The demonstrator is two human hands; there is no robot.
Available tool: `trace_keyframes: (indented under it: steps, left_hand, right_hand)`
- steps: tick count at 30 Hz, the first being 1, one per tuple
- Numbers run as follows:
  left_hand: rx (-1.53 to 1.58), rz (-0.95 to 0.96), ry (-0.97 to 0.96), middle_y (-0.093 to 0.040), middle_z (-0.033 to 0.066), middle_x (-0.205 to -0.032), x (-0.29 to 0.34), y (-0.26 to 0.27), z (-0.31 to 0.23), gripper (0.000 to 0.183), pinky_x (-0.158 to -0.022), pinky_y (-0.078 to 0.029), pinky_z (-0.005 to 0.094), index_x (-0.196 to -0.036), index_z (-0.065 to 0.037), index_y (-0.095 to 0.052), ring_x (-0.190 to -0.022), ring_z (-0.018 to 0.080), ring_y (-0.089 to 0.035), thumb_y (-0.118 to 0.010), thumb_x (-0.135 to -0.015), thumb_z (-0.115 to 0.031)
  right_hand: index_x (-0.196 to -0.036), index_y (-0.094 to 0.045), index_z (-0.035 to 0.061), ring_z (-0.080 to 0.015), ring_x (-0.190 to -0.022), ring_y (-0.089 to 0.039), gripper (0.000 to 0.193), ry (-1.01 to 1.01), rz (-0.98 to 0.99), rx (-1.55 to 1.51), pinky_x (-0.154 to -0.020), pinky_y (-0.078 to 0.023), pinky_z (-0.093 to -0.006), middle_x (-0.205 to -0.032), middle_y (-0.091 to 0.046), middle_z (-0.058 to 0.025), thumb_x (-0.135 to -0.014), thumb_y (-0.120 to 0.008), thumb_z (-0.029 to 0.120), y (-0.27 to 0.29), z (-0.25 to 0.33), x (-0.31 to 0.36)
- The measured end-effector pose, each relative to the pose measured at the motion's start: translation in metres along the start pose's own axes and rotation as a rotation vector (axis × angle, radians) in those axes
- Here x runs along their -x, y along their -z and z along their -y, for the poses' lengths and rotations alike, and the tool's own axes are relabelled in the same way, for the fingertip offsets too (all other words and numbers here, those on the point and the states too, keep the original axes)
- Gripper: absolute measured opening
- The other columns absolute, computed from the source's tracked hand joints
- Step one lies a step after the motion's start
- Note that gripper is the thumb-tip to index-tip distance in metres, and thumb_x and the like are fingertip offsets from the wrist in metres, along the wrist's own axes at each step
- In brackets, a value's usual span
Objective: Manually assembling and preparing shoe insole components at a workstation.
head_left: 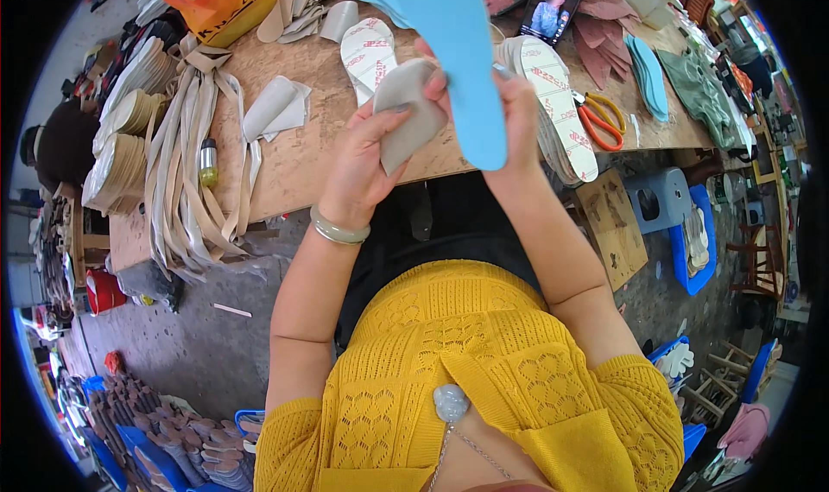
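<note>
My left hand (356, 168) is closed on a curved grey-beige sheet piece (414, 133), pinched between thumb and fingers. A light blue insole (466, 51) stands lengthwise in front of me, gripped along its right edge by my right hand (521, 125). Fingertips of the left hand are at the insole's left edge, beside the grey piece. Behind my hands, a white insole with red print (367, 56) lies on the wooden table (302, 168). A stack of similar printed insoles (557, 103) sits just right of my right hand.
Orange-handled scissors (602, 122), a phone (550, 10) and blue insoles (648, 77) lie on the right. To the left are hanging beige strips (177, 159), a small bottle (208, 159), loose grey pieces (272, 110) and an orange bag (242, 8). A blue-grey stool (661, 200) stands beyond the table edge.
</note>
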State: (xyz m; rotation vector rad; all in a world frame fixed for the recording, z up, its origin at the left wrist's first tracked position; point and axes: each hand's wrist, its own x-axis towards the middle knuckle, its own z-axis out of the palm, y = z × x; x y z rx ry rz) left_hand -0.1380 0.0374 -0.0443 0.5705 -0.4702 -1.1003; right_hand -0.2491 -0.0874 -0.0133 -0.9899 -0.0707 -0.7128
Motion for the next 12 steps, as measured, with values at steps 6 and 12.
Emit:
trace_keyframes:
  steps: [6, 12]
  left_hand:
    - [0.062, 0.024, -0.048, -0.050, 0.0156, -0.132, -0.001, -0.026, 0.014, 0.047, -0.103, -0.040, 0.0400, -0.137, 0.003, -0.036, -0.121, 0.0257, -0.051, -0.042, -0.100, -0.026]
    - [0.038, -0.054, -0.035, -0.050, 0.0127, -0.133, -0.005, -0.027, 0.007, 0.046, -0.104, -0.040, 0.0383, -0.137, -0.001, -0.039, -0.124, 0.0252, -0.049, -0.046, -0.099, -0.027]
  right_hand:
    - [-0.128, -0.048, -0.0042, -0.0175, -0.090, -0.058, 0.054, 0.087, -0.082, -0.089, -0.080, -0.045, -0.0296, -0.131, -0.051, -0.0220, -0.089, -0.045, 0.033, 0.004, -0.006, 0.010]
    - [-0.141, -0.033, -0.0036, -0.0242, -0.118, -0.054, 0.065, 0.121, -0.036, 0.554, -0.098, -0.041, -0.0303, -0.133, -0.050, -0.0166, -0.085, -0.053, 0.022, 0.019, 0.030, 0.040]
